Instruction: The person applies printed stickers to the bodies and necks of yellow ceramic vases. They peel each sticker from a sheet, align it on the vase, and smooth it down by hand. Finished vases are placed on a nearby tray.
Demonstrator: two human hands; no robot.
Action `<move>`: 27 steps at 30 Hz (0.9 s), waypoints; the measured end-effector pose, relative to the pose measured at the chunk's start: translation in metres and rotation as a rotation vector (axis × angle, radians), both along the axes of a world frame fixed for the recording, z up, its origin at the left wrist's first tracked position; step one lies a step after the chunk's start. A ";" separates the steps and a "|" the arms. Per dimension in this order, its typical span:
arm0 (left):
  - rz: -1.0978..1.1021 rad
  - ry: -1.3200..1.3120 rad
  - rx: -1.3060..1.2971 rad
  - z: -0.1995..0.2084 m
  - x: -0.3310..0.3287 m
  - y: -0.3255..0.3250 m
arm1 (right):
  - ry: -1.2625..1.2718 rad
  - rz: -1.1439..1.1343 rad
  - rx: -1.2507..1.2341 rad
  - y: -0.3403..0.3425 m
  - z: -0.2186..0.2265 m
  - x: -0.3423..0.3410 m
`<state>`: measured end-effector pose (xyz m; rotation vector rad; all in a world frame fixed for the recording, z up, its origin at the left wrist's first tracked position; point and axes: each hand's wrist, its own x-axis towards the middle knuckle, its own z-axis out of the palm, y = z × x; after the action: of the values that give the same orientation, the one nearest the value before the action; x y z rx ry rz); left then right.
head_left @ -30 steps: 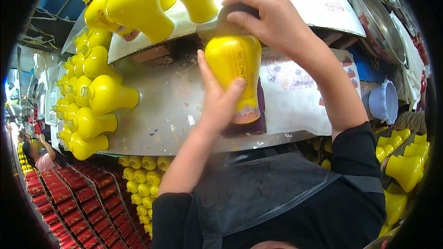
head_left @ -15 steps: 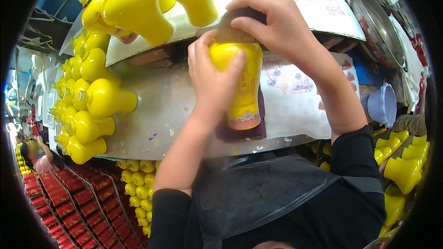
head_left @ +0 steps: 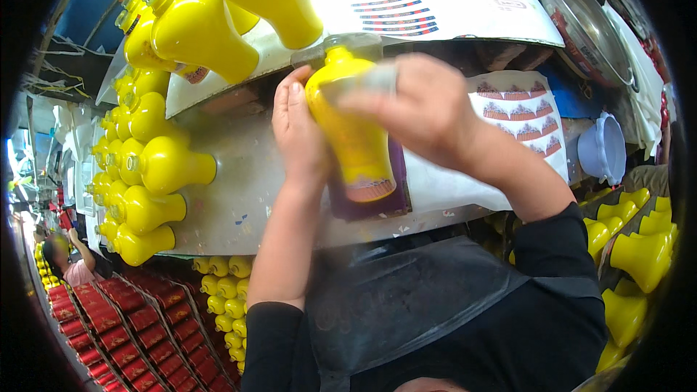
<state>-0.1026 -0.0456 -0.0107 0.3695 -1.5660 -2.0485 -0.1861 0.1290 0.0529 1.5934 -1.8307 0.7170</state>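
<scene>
A glossy yellow bottle (head_left: 356,145) with a patterned band round its base lies on a purple pad (head_left: 370,207), its neck pointing away from me. My left hand (head_left: 299,127) grips the bottle's left side, with its fingers partly hidden along that side. In my right hand (head_left: 428,101), smeared by motion, a flat greyish scraper-like piece (head_left: 374,81) is held against the bottle's shoulder. Just behind the neck sits a clear, shallow dish-like thing (head_left: 369,45). To the right lies a sheet of brick-patterned decals (head_left: 517,112).
Several yellow bottles (head_left: 174,163) lie stacked at the left, and more (head_left: 203,25) stand on the raised white board (head_left: 465,22) holding decal strips (head_left: 396,16). At right are a pale blue bucket (head_left: 602,149) and a metal basin (head_left: 584,22). Red boxes (head_left: 131,327) and another person (head_left: 76,268) appear lower left.
My right hand has come down from above the bottle's top onto its shoulder with the flat piece, uncovering the neck. My left hand has shifted to the bottle's left side.
</scene>
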 end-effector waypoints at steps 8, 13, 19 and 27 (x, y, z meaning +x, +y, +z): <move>-0.221 -0.258 -0.350 -0.031 0.076 0.004 | -0.492 0.050 -0.071 0.031 -0.020 0.036; -0.386 -0.405 -0.990 -0.021 0.099 0.021 | -0.383 -0.095 -0.326 0.027 -0.035 0.050; -0.196 -0.221 -0.932 -0.039 0.090 0.019 | -0.798 0.013 -0.245 0.043 -0.048 0.062; 0.173 -0.164 -1.049 -0.027 0.122 0.022 | -1.598 -0.326 -0.280 0.118 -0.052 0.012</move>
<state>0.0198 -0.0233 -0.0376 0.2426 -2.3370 -0.8674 -0.1737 0.2469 0.0010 0.2720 -2.6012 2.3102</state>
